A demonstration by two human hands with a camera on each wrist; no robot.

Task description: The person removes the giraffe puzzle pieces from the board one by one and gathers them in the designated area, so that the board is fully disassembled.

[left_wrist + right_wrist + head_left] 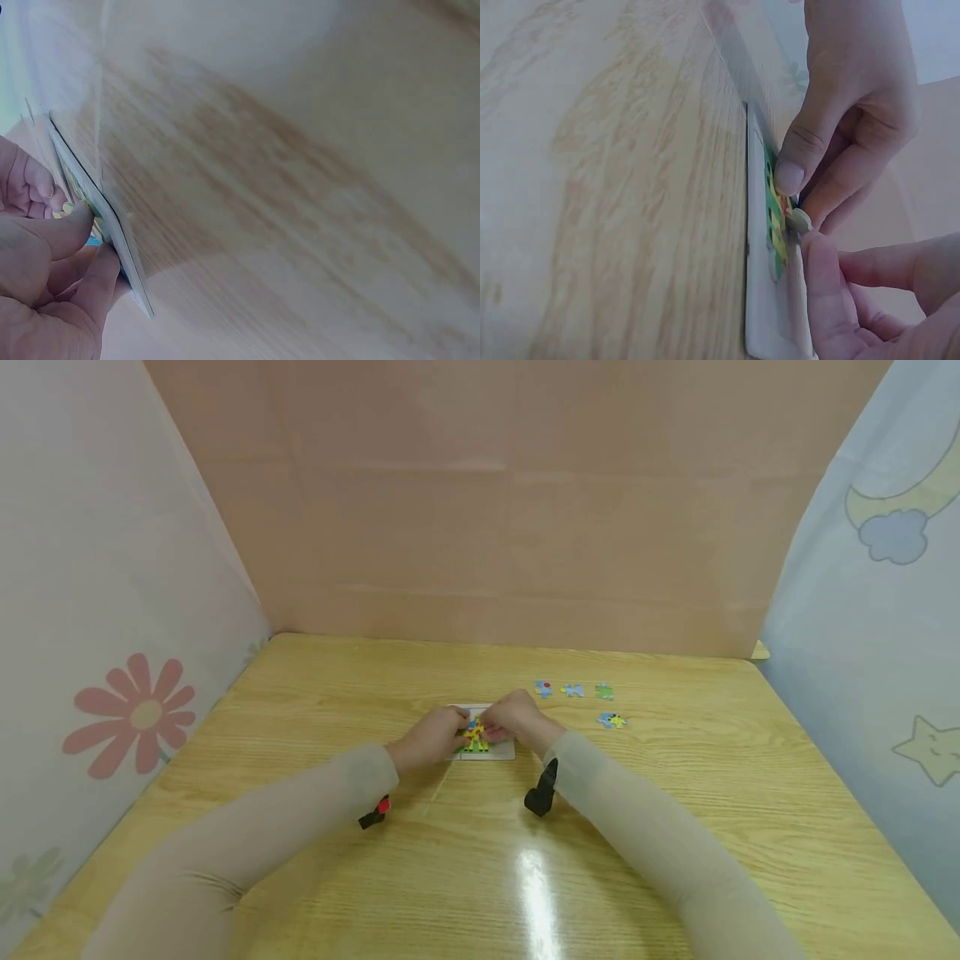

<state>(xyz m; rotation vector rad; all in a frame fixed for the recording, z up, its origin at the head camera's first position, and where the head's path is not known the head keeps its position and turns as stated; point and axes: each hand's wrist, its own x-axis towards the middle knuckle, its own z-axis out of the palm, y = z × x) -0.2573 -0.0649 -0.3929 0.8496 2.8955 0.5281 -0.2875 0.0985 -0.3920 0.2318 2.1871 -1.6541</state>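
Note:
A pale puzzle tray [504,753] lies flat on the wooden table, holding joined jigsaw pieces [476,743] that show a yellow giraffe on green. My left hand [430,739] is at the tray's left, its thumb and fingers gripping the sides of the joined pieces. From the right, my right hand [519,717] reaches over the tray. In the right wrist view, a small jigsaw piece [801,219] stands tilted at the right hand's fingertips, close to the left fingers. The right hand's fingers are bent and seem to pinch it, though they partly cover it.
Loose jigsaw pieces lie right of the tray: a blue one with red [543,688], a light blue one [573,691], a green one [604,692] and a blue-yellow one [612,720]. A brown backdrop [510,527] stands behind the table [345,677], with printed curtains on both sides.

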